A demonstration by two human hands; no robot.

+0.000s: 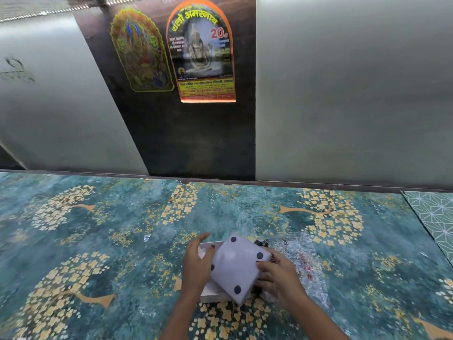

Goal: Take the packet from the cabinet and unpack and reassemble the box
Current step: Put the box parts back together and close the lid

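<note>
A teal floral-patterned surface (122,241) meets grey cabinet doors (343,94) and a dark panel (196,138) bearing two posters (203,52)

white device (239,266) between both hands

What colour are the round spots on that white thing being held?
Dark grey, nearly black, on the white device, in the head view.
</note>
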